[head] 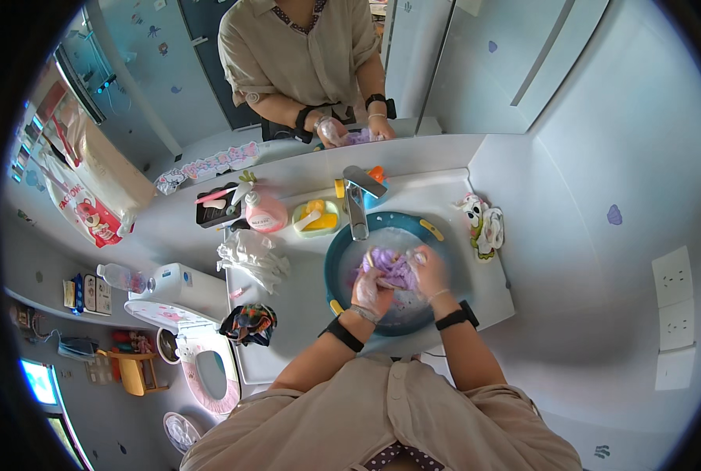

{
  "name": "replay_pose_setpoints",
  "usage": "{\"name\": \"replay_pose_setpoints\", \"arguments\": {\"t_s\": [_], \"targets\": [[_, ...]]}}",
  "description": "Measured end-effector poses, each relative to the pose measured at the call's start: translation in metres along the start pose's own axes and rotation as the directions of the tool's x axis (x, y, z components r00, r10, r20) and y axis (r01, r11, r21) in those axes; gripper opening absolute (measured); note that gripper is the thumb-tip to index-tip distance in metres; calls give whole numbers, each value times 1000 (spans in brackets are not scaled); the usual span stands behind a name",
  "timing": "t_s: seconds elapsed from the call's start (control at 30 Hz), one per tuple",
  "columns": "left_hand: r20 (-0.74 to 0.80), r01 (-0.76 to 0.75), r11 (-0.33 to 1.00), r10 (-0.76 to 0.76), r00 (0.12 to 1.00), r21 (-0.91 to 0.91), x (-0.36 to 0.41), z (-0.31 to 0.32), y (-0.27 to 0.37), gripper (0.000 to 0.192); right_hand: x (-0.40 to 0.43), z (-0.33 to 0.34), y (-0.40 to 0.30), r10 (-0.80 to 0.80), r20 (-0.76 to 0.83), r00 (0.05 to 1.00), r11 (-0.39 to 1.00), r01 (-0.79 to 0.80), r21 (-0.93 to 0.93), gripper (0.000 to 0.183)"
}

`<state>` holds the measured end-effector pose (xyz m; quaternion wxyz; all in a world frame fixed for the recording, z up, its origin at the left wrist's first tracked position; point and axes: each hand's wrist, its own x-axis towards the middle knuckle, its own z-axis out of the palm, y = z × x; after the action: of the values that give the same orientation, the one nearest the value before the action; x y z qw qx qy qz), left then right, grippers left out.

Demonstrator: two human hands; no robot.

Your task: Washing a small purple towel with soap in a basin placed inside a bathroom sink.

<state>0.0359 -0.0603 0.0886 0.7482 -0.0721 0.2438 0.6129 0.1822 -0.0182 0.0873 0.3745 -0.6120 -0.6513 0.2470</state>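
A bunched purple cloth item [390, 266] is held over a teal plastic basin [334, 259] of cloudy, sudsy water. My left hand [372, 293] grips its near left side, with foam on the skin. On the right side of the bundle, my right hand [428, 272] has hold of it too, slightly blurred and with suds at the fingers. The exact kind of item is unclear because it is crumpled. Over the basin's far rim reaches a chrome faucet [357, 215].
Left of the basin stand a pink pump bottle [266, 213], a soap dish [317, 219] with yellow pieces, and a white plastic bag [253, 259]. A dark patterned cloth [249, 324] lies at the counter's left edge. A cartoon-decorated item [481, 226] sits at right. A mirror [303, 65] rises behind.
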Motion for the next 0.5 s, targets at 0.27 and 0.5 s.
{"name": "replay_pose_setpoints", "arguments": {"t_s": [0.27, 0.5], "targets": [[206, -35, 989, 65, 976, -145, -5, 15, 15, 32, -35, -17, -32, -98, 475, 875, 845, -179, 504, 68], [110, -86, 988, 100, 989, -129, 15, -2, 12, 39, -27, -26, -23, 217, 283, 934, 940, -278, 199, 49]]}}
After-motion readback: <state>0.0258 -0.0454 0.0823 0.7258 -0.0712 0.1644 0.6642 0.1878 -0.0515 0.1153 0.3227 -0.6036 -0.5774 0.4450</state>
